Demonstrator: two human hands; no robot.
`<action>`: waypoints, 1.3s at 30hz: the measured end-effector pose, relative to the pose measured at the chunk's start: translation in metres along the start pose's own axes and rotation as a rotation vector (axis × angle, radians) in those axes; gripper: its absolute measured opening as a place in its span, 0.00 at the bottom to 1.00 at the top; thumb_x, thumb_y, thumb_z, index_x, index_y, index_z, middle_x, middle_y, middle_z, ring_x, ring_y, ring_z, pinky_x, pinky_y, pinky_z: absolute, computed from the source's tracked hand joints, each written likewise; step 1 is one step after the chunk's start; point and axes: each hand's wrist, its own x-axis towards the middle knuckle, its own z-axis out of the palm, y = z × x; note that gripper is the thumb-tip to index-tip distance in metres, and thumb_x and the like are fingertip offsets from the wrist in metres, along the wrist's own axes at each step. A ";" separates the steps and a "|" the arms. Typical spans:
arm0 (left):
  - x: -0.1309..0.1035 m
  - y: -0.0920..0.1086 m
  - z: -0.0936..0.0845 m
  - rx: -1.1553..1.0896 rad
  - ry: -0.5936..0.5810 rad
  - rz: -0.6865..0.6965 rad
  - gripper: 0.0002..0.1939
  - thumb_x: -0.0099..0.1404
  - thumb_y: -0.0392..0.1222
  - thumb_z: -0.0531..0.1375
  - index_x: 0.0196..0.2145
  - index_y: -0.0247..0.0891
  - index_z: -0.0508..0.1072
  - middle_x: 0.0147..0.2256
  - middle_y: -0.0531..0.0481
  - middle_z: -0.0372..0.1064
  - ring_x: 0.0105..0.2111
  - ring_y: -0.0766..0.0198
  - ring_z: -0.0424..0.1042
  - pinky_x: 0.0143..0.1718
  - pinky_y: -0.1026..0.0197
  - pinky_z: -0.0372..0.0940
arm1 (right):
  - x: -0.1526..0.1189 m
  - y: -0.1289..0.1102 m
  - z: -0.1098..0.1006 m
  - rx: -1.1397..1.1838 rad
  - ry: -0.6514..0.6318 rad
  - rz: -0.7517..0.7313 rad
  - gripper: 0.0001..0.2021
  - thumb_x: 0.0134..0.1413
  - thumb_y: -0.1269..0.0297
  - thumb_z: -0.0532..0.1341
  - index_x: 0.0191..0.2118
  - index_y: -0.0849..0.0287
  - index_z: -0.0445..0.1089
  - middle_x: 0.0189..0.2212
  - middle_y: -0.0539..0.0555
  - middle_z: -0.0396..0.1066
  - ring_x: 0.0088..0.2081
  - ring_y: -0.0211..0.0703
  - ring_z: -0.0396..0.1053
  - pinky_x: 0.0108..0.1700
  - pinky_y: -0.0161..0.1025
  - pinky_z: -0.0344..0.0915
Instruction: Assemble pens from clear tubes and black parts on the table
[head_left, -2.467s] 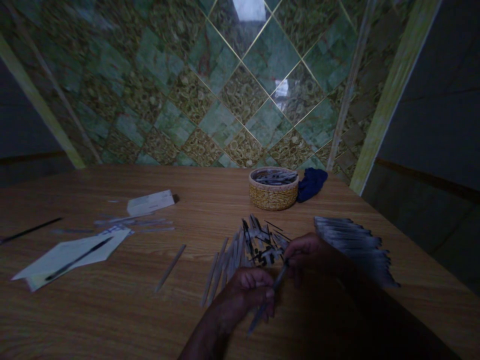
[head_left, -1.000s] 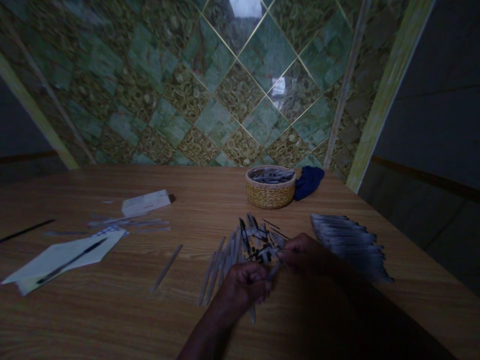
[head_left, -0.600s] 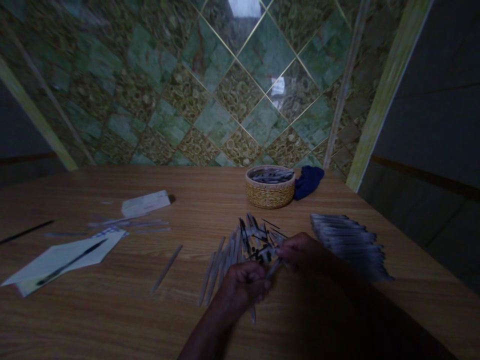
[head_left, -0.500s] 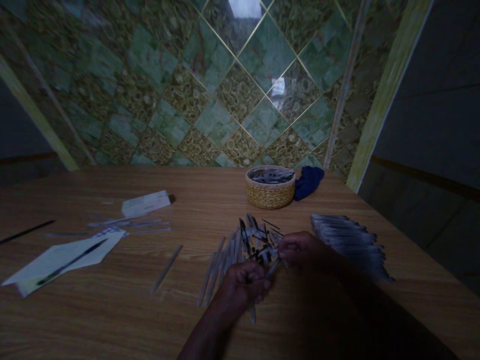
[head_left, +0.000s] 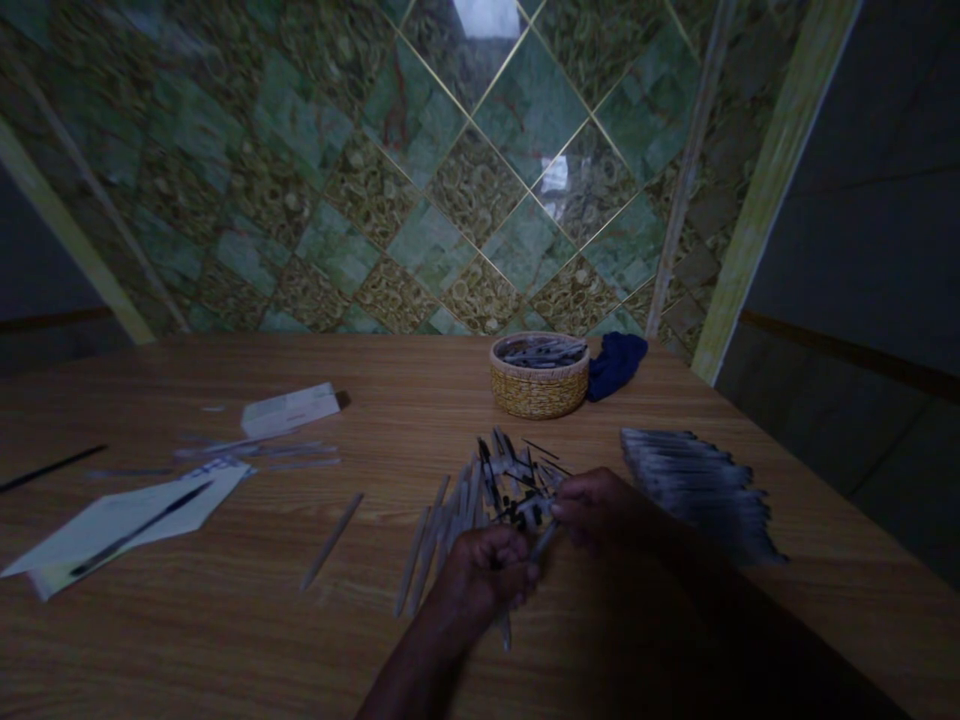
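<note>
A slim pen (head_left: 546, 540) with a pale barrel slants between my two hands, just above the table's front middle. My left hand (head_left: 487, 578) is closed round its lower end. At the upper end, my right hand (head_left: 598, 508) pinches it with thumb and fingers. Another pale shaft pokes out below my left hand. Behind my hands lies a loose pile of pen parts (head_left: 517, 490), with black caps, thin dark sticks and small pale pieces. Several pale pen barrels (head_left: 429, 545) lie side by side left of the pile, partly covered by my left hand.
On the right, assembled-looking pens (head_left: 694, 485) lie in a neat row. A woven basket (head_left: 538, 393) full of pens stands behind, with a dark blue cloth (head_left: 616, 368) beside it. To the left are a lone barrel (head_left: 332, 540), white paper (head_left: 112, 520), thin clear tubes and a pale packet (head_left: 291, 410).
The fingertips of my right hand have shifted slightly down and left along the pen. My left hand keeps almost the same place, and the things on the table lie as before.
</note>
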 end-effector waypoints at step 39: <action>-0.007 0.000 0.004 1.197 0.299 0.557 0.09 0.62 0.37 0.52 0.28 0.37 0.71 0.25 0.47 0.70 0.28 0.60 0.69 0.27 0.64 0.59 | 0.005 -0.007 0.022 0.061 0.221 0.155 0.12 0.48 0.57 0.54 0.20 0.58 0.60 0.09 0.43 0.61 0.08 0.30 0.55 0.09 0.27 0.46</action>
